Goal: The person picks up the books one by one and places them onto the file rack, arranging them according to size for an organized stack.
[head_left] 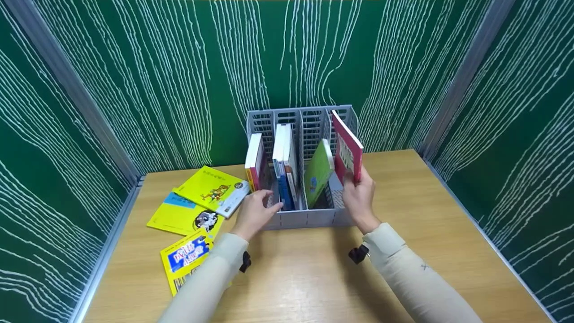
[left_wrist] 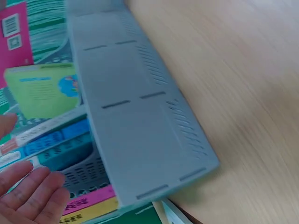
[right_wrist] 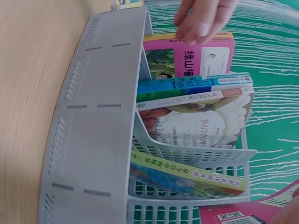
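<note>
A red book (head_left: 349, 146) is gripped in my right hand (head_left: 361, 199), tilted upright at the rightmost compartment of a grey file organizer (head_left: 309, 219). My left hand (head_left: 256, 214) hovers by the organizer's front left, its fingers (left_wrist: 39, 191) loosely extended with nothing between them. Beside the red book, a green book (head_left: 318, 175) leans in the third compartment. Several books with blue and white spines (head_left: 283, 168) stand in the second. Pink and yellow books (right_wrist: 205, 56) fill part of the leftmost one, close to my left fingertips.
Left of the organizer, yellow books lie overlapping on the wooden table (head_left: 305, 278): one with a cartoon animal (head_left: 213, 188), one with a dog picture (head_left: 179, 217), and one with a blue title panel (head_left: 188, 255). A green, white-streaked wall (head_left: 233, 67) stands close behind.
</note>
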The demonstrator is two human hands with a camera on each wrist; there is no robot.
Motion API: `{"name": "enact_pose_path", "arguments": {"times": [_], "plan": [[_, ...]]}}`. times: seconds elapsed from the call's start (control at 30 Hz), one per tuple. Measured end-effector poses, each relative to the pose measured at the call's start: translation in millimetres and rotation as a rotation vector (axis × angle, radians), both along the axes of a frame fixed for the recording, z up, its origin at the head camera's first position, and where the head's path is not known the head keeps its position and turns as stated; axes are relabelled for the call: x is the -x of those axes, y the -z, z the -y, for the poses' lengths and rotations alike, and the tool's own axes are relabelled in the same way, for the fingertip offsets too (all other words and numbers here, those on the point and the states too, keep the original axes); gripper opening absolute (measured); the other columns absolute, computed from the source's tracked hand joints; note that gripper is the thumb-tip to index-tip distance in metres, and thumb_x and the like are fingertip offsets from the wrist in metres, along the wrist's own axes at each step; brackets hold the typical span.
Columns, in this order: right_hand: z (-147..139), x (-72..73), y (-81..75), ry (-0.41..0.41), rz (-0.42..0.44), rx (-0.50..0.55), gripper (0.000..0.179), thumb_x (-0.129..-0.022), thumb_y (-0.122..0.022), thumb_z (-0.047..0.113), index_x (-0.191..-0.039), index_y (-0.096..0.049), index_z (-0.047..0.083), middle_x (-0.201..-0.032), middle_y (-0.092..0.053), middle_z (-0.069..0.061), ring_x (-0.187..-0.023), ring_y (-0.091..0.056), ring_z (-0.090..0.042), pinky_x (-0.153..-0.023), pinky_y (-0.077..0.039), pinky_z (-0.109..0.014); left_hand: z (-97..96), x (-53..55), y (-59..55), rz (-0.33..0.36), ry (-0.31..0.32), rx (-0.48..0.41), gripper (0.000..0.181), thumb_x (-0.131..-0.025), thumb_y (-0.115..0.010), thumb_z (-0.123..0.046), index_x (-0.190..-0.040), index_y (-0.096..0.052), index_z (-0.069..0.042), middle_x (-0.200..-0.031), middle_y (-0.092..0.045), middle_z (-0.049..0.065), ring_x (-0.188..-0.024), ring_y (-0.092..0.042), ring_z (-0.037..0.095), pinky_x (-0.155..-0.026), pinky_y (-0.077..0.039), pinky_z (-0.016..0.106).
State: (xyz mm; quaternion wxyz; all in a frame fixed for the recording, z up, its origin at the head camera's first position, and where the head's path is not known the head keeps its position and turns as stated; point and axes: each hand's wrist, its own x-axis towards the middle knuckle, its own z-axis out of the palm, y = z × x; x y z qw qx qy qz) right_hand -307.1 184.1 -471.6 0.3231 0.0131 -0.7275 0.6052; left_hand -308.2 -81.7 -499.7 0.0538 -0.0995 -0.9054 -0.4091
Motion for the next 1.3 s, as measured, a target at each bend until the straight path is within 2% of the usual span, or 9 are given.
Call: {"name": "enact_pose_path", "arguments": {"times": [0.2, 0.33, 0.43, 0.57, 0.8, 0.97, 1.13, 1.3], "plan": [[9.1, 4.3, 5.9, -0.002, 0.086, 0.092, 0.040, -0.107, -0.053, -0.004, -0.145, -0.064, -0.004, -0.149, -0.063, -0.030, -0.141, -0.060, -0.048, -0.118, -0.050, -0.061, 1.9, 4.9, 18.6, 0.016, 0.066, 0.122, 0.054, -0.096, -0.086, -0.030, -0.133, -0.070, 0.006, -0.133, -0.073, 0.026, -0.121, -0.073, 0.039, -0.108, -0.060, 0.051], [18.0, 4.1, 11.4, -0.021, 0.111, 0.111, 0.039, -0.109, -0.053, -0.002, -0.146, -0.063, -0.004, -0.150, -0.063, -0.029, -0.141, -0.061, -0.047, -0.118, -0.050, -0.061, 1.2, 5.2, 31.2, 0.041, 0.106, 0.233, 0.053, -0.096, -0.085, -0.032, -0.132, -0.070, 0.004, -0.131, -0.075, 0.024, -0.120, -0.073, 0.039, -0.107, -0.060, 0.051], [25.8, 5.0, 15.2, -0.024, 0.113, 0.103, 0.037, -0.108, -0.054, -0.002, -0.144, -0.064, -0.005, -0.148, -0.064, -0.030, -0.138, -0.063, -0.047, -0.114, -0.053, -0.062, -1.0, 4.7, 37.0, 0.012, 0.124, 0.342, 0.045, -0.098, -0.083, -0.034, -0.124, -0.073, 0.001, -0.119, -0.078, 0.020, -0.108, -0.076, 0.035, -0.098, -0.063, 0.050], [36.9, 7.9, 18.0, -0.033, 0.096, 0.074, 0.035, -0.106, -0.056, -0.004, -0.139, -0.066, -0.007, -0.142, -0.067, -0.033, -0.133, -0.066, -0.050, -0.107, -0.058, -0.060, -4.5, 5.6, 42.2, -0.053, 0.109, 0.459, 0.033, -0.102, -0.078, -0.036, -0.109, -0.076, -0.004, -0.098, -0.079, 0.014, -0.086, -0.076, 0.029, -0.079, -0.064, 0.046], [49.5, 17.2, 21.4, -0.087, 0.068, 0.017, 0.035, -0.103, -0.056, -0.007, -0.136, -0.068, -0.008, -0.140, -0.068, -0.033, -0.135, -0.064, -0.050, -0.113, -0.053, -0.062, -4.1, 9.7, 49.2, -0.122, 0.079, 0.478, 0.026, -0.104, -0.075, -0.031, -0.099, -0.078, -0.006, -0.080, -0.076, 0.010, -0.067, -0.068, 0.023, -0.068, -0.062, 0.043], [52.8, 29.8, 22.4, -0.135, 0.058, 0.007, 0.040, -0.103, -0.055, -0.009, -0.142, -0.064, -0.009, -0.143, -0.065, -0.033, -0.137, -0.062, -0.050, -0.116, -0.051, -0.063, -4.1, 10.3, 51.9, -0.203, 0.070, 0.481, 0.025, -0.102, -0.078, -0.028, -0.092, -0.079, -0.005, -0.079, -0.077, 0.012, -0.069, -0.074, 0.030, -0.067, -0.062, 0.048], [55.3, 41.3, 21.0, -0.242, 0.089, -0.006, 0.055, -0.098, -0.046, -0.011, -0.152, -0.052, -0.012, -0.152, -0.058, -0.035, -0.138, -0.056, -0.049, -0.118, -0.046, -0.059, -4.2, 10.7, 49.5, -0.214, 0.078, 0.472, 0.026, -0.102, -0.078, -0.028, -0.088, -0.079, -0.006, -0.080, -0.078, 0.012, -0.072, -0.076, 0.033, -0.069, -0.062, 0.050], [55.8, 49.1, 20.1, -0.384, 0.151, -0.034, 0.068, -0.095, -0.039, -0.014, -0.163, -0.038, -0.007, -0.164, -0.047, -0.030, -0.152, -0.045, -0.042, -0.129, -0.035, -0.058, -3.4, 11.8, 46.9, -0.217, 0.082, 0.471, 0.024, -0.101, -0.078, -0.027, -0.089, -0.080, -0.006, -0.079, -0.078, 0.012, -0.072, -0.076, 0.032, -0.068, -0.062, 0.050]]}}
